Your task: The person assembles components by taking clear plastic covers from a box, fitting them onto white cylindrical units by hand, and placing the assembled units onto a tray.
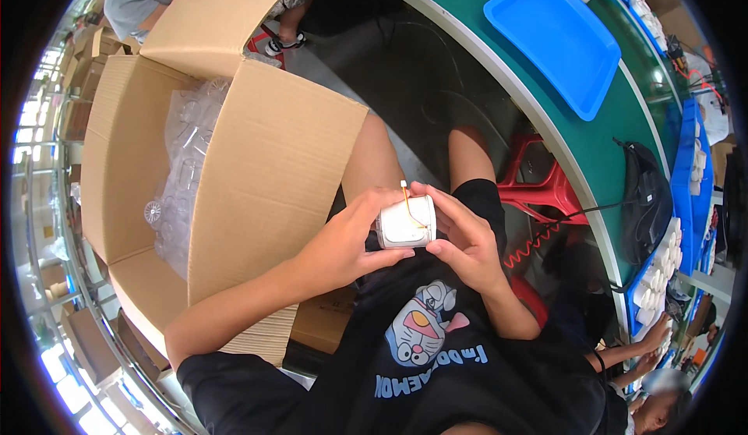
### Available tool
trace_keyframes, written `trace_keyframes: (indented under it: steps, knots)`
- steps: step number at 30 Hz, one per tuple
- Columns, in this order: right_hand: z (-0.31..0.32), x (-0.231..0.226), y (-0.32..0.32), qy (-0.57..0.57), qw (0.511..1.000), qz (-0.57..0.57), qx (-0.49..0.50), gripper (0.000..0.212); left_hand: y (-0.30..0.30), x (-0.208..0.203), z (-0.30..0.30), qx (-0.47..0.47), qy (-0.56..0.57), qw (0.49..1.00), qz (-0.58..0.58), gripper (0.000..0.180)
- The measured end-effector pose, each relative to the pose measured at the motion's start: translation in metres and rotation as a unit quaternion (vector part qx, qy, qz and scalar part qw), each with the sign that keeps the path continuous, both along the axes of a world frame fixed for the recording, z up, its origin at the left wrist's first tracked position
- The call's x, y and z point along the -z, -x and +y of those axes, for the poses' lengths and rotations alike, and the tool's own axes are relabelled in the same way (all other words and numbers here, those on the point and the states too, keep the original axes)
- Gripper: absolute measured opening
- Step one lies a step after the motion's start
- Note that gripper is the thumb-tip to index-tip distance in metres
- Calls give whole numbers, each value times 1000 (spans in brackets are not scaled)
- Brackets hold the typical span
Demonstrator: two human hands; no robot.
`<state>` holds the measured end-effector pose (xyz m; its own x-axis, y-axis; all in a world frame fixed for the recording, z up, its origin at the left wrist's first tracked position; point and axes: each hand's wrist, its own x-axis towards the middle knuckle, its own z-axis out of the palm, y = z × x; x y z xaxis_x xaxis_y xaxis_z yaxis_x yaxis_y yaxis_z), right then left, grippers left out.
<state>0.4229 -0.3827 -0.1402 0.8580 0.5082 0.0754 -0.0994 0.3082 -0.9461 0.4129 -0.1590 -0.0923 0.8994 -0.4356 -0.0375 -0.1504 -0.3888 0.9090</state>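
Note:
Above my lap, both hands hold a small white cylindrical housing (403, 226) on its side. A thin orange-yellow wire (411, 211) comes out of it and ends in a small white plug (403, 184) above the rim. My left hand (351, 228) grips the left end, with the thumb below and the fingers behind. Around the right end, my right hand (466, 240) is closed, its thumb and fingertips at the rim. The far sides of the housing are hidden by my fingers.
To my left stands a large open cardboard box (269, 154) containing clear plastic parts (187, 162) in a bag. A green table (471, 14) curves along the right, bearing a blue tray (553, 41) and a black bag (645, 182). Beneath it is a red stool (545, 178).

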Motion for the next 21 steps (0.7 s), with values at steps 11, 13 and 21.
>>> trace_keyframes:
  steps: [11,13,21]
  knots:
    - [11,5,-10,-113,992,62,-5,60,3,1,-4,-54,-13,997,-45,69]
    - [10,6,-8,-111,992,65,-10,60,3,0,-3,-50,-24,997,-48,70]
    - [8,2,-5,-102,994,45,-19,59,1,4,1,-21,-8,999,-50,71]
